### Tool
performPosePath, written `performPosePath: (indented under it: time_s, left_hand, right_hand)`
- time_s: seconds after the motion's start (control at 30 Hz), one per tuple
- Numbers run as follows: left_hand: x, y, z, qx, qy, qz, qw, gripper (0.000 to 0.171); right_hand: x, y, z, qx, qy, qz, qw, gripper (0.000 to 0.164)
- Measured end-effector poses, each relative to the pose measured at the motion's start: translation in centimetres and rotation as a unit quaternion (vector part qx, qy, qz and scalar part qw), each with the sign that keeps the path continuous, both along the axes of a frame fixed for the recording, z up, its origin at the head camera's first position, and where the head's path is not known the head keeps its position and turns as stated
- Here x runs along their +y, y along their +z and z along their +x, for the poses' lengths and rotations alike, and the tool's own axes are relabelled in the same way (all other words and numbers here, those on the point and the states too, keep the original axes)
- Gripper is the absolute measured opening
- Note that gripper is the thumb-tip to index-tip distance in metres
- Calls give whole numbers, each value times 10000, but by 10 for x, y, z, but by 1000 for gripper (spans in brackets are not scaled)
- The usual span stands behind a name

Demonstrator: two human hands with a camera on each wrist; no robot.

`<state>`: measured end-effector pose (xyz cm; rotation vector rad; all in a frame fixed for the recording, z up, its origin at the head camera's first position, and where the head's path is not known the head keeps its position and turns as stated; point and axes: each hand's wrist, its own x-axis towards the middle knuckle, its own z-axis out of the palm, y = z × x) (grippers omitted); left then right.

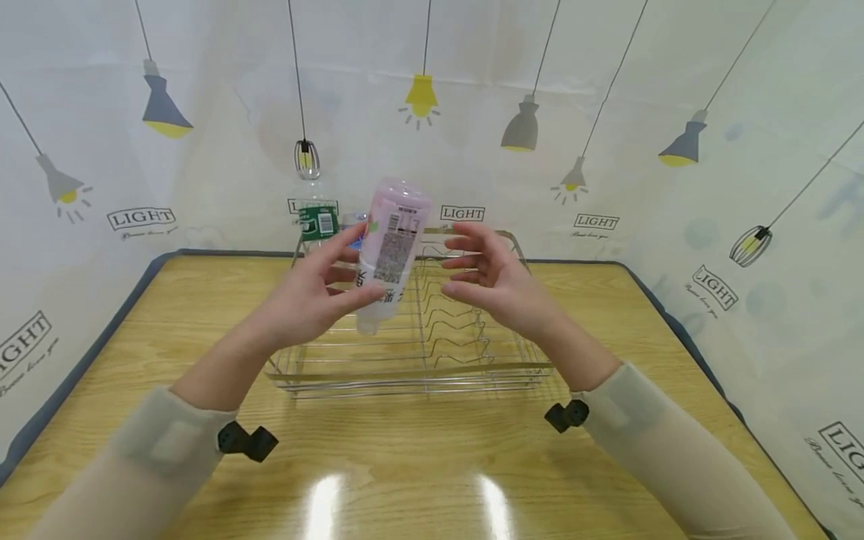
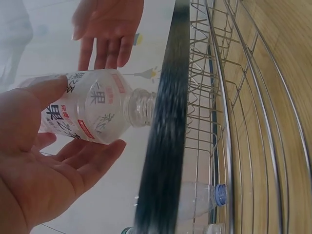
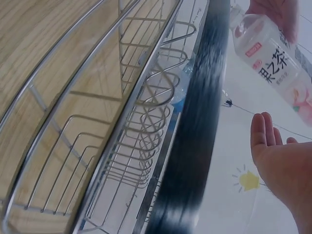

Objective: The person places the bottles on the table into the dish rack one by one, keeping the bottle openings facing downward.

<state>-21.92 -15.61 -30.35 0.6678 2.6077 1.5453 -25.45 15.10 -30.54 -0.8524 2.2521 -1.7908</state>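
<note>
My left hand (image 1: pixel 304 292) grips a clear plastic drink bottle (image 1: pixel 394 247) with a pink and white label, thumb on the near side and fingers behind. The bottle is tilted neck down over the wire dish rack (image 1: pixel 405 371), its base up toward the back. In the left wrist view the bottle's open neck (image 2: pixel 141 108) shows no cap. My right hand (image 1: pixel 499 285) is apart to the right of the bottle, fingers loosely bent and holding nothing. The right wrist view shows the right palm (image 3: pixel 280 161) facing up below the bottle.
At the rack's back left is a green-labelled bottle (image 1: pixel 317 225), beside a bottle with a blue part (image 1: pixel 355 221). A blue cap (image 2: pixel 221 195) points downward in the left wrist view. Wavy wire dividers (image 1: pixel 459 326) line the rack's right half. The rack stands on a wooden table (image 1: pixel 405 442).
</note>
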Motion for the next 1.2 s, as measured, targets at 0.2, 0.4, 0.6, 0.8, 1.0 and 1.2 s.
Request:
performPosePath:
  time_s: [0.2,0.4,0.6,0.8,1.0,1.2]
  left_hand:
    - [9,-7,-5,-267,-206,414,9986,91]
    - [15,-12,-5,-239,-239,314,9989,93]
    - [19,-12,-9,-199,-280,370,9987,91]
    - [18,-11,-10,-249,-345,464,9980,89]
    - [-5,-9,1,-112,-85,-12,9999,80]
    - [-53,-12,24,48,449,-670,9967,76]
  right_hand:
    - [-17,1,1,28,140,-54,9999,78]
    - [-33,1,-1,84,246,-33,9997,81]
    - [-37,3,-4,119,58,28,9999,82]
    - [-40,3,-7,78,-34,72,9999,81]
    - [-37,7,-9,35,-167,-48,9998,80]
    - [-31,19,-15,7,-352,-69,9994,81]
